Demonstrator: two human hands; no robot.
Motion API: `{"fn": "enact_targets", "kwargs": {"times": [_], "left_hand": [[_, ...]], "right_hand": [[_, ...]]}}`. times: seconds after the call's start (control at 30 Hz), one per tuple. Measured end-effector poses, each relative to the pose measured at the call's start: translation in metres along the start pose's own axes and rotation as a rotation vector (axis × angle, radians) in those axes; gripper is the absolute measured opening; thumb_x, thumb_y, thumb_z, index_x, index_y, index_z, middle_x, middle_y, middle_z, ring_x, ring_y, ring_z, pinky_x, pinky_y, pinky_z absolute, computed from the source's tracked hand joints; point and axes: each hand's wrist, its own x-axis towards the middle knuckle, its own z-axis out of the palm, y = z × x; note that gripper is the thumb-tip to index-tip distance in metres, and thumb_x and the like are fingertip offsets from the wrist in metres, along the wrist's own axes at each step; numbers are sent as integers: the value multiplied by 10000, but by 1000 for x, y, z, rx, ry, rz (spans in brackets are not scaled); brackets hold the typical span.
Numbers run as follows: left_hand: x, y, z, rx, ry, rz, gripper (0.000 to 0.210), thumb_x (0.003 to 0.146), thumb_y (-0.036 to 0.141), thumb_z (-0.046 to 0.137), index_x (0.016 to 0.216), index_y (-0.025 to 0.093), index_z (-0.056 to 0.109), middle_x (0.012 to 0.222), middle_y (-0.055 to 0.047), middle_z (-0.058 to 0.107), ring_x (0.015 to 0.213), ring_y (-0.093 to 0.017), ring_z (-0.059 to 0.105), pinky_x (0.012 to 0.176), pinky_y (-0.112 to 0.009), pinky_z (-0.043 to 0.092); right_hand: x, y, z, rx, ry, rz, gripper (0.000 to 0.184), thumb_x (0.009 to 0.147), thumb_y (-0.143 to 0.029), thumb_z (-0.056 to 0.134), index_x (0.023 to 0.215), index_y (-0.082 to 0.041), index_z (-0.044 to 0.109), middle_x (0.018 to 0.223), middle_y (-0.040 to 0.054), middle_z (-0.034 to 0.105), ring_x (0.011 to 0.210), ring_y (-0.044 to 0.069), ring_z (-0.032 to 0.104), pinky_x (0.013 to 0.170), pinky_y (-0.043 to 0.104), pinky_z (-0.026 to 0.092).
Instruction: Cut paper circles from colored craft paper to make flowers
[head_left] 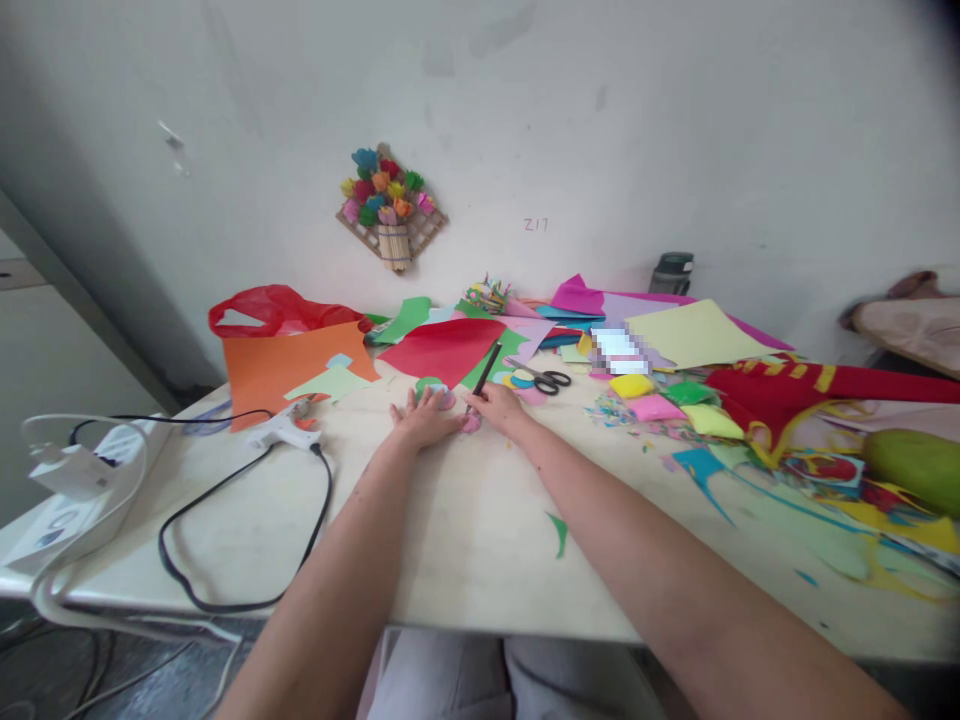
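Note:
My right hand (497, 408) grips a dark pencil (489, 366), its top leaning up and to the right. The pencil's lower end meets a small pink paper piece (471, 424) on the table. To the left, my left hand (425, 418) lies flat with fingers spread, touching the edge of that pink piece. Small green and bluish paper pieces (433, 385) show just beyond its fingertips. Black-handled scissors (546, 380) rest to the right of the pencil. Behind my hands lies a large red sheet (442, 346) over a green one.
A white glue gun (283, 428) with a looping black cord lies on the left, near a power strip (90, 490). Orange paper (292, 365) is behind it. Paper scraps, small coloured packets (656, 407), red felt (780, 395) and a green fruit (915, 468) crowd the right side.

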Motion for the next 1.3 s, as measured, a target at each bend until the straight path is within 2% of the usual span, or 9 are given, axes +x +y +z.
{"fn": "enact_targets", "kwargs": {"times": [0.9,1.13,1.3], "left_hand": [[2,-2,1,-8,4,12,842,670,700,357,1389,324,134,1487,2,17,1331,-292,-98,1008,-598,-35],[0,0,-1,-10,-1,4,874,648,728,349,1391,320,136,1486,2,14,1330,-291,-101,1008,-590,-41],[-4,3,-4,-7,-10,-1,890,646,726,350,1396,295,139,1485,-8,16,1332,-294,-93,1011,-586,-32]], "right_hand": [[0,2,0,22,34,12,225,812,-334,490,851,-164,632,769,49,676,775,159,612,667,225,413],[3,6,-1,-11,92,134,269,791,-403,473,796,-195,645,755,36,672,773,160,606,652,231,411],[2,5,-3,-11,75,121,260,780,-388,480,781,-188,645,763,44,672,778,169,607,653,239,413]]}}
